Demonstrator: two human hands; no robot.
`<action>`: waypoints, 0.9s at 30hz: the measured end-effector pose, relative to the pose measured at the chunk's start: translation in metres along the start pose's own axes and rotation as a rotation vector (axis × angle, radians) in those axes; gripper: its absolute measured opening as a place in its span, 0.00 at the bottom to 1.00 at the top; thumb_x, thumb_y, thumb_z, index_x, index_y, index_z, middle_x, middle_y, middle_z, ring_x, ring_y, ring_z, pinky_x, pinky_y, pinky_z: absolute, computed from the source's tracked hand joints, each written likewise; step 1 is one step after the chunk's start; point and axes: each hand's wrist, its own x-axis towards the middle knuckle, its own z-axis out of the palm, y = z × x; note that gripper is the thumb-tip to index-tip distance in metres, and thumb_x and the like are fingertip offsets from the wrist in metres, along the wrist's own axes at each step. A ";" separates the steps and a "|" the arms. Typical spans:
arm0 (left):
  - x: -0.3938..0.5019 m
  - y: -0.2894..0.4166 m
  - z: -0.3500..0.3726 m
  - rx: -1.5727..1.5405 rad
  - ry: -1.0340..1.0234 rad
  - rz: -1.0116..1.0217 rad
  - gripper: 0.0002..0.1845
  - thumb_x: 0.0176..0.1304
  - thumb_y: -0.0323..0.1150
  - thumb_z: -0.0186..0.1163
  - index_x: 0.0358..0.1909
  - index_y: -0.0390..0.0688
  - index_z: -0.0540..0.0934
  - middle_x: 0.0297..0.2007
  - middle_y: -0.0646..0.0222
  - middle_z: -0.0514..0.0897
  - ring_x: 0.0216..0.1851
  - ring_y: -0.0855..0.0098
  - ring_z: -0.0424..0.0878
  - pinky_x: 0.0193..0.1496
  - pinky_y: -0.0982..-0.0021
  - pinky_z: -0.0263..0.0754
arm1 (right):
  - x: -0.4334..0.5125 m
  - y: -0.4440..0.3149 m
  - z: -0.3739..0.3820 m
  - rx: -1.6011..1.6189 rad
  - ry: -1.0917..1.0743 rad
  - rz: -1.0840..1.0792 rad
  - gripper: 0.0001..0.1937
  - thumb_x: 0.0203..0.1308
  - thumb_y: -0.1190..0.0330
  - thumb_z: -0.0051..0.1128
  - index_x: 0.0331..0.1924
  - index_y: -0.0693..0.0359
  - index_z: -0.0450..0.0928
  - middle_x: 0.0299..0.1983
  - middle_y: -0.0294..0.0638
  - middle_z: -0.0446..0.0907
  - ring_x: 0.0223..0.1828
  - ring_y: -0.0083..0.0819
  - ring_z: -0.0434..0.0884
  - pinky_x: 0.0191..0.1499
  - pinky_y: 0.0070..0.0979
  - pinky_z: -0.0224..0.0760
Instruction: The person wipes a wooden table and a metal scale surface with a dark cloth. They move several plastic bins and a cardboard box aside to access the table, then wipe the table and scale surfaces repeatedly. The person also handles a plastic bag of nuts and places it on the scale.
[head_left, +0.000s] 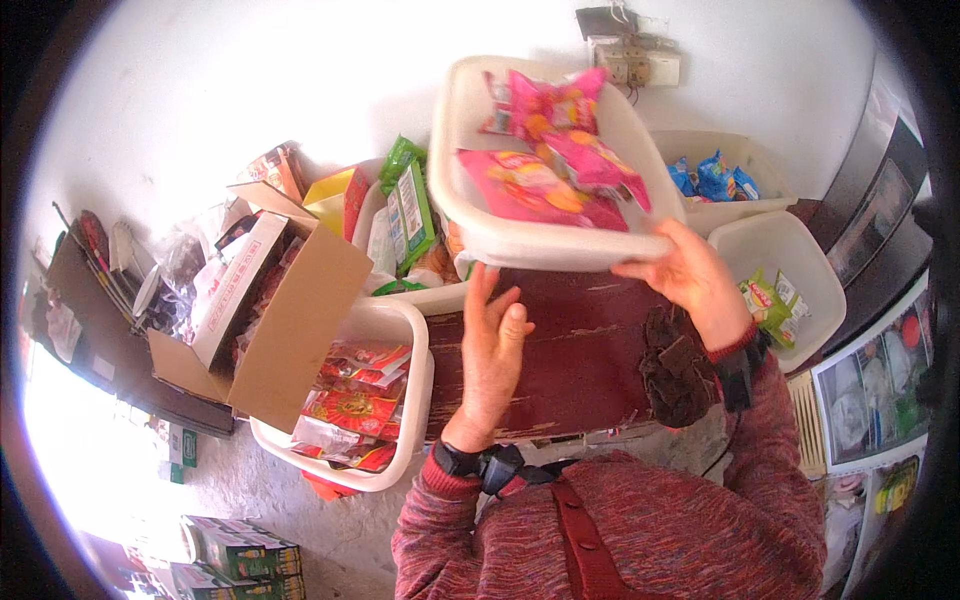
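A white plastic bin (555, 244) is tilted towards me above the back of the dark red table (555, 345). Pink snack bags (525, 184) lie inside it, slightly blurred. My right hand (686, 277) grips the bin's near right corner, thumb on the rim and fingers underneath. Below the near left part of the rim, my left hand (491, 345) is raised with fingers apart and holds nothing. Whether its fingertips touch the bin I cannot tell. What bears the bin's far end is hidden.
On the left, an open cardboard box (300, 322) overlaps a white bin of red packets (424, 390). Behind it stands a bin with green packages (412, 217). At right are bins with blue bags (716, 176) and green bags (772, 304). A dark cloth (675, 375) lies by my right forearm.
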 end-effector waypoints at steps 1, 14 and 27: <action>-0.002 0.009 -0.007 -0.008 0.004 0.068 0.35 0.80 0.35 0.53 0.82 0.46 0.50 0.75 0.55 0.61 0.69 0.59 0.72 0.54 0.64 0.84 | 0.009 0.004 0.013 -0.030 -0.094 -0.057 0.18 0.73 0.64 0.57 0.60 0.65 0.71 0.53 0.57 0.80 0.43 0.51 0.88 0.32 0.23 0.87; 0.012 0.061 -0.062 0.631 0.342 0.263 0.37 0.78 0.31 0.55 0.82 0.43 0.50 0.79 0.57 0.51 0.78 0.56 0.55 0.72 0.55 0.67 | 0.077 0.111 0.143 -0.126 -0.223 0.031 0.23 0.68 0.49 0.62 0.58 0.54 0.76 0.47 0.36 0.82 0.42 0.30 0.81 0.33 0.24 0.80; 0.032 0.039 -0.035 1.465 0.257 0.522 0.32 0.68 0.28 0.62 0.75 0.48 0.70 0.78 0.52 0.56 0.77 0.39 0.52 0.76 0.41 0.54 | 0.060 0.101 0.086 -0.310 -0.318 0.035 0.42 0.72 0.36 0.48 0.77 0.58 0.58 0.73 0.53 0.64 0.71 0.49 0.70 0.42 0.31 0.84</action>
